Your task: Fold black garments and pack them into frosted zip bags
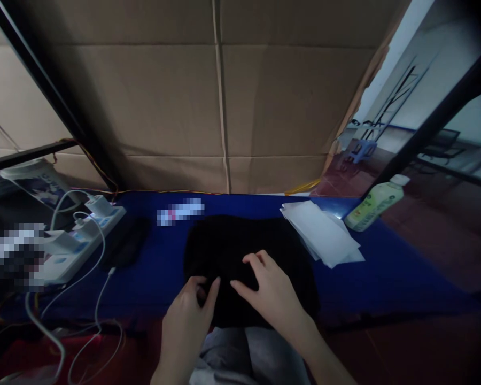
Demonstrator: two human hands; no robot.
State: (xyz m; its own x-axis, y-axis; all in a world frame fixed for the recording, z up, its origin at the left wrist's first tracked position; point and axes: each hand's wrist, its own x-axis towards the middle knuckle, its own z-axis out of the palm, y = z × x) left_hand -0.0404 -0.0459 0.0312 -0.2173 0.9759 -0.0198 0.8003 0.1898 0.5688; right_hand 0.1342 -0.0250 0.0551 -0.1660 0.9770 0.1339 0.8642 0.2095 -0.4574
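Note:
A black cloth item (240, 235), too dark to show its exact kind, lies spread on the blue-covered table and hangs over the near edge onto my lap. Over its left part is my left hand (186, 310), fingers curled and the thumb standing apart from them. My right hand (274, 291) rests at the middle of the black cloth, with a wide gap between thumb and bent forefinger. Neither hand shows anything gripped, though dark fabric fills the space behind the fingers.
Loose white papers (323, 232) and a pale green drink bottle (377, 203) stand to the right. A white power strip (80, 246) with plugs and cables takes up the left. A blurred-out object (180, 211) lies behind the cloth. A cardboard wall (168, 101) closes off the back.

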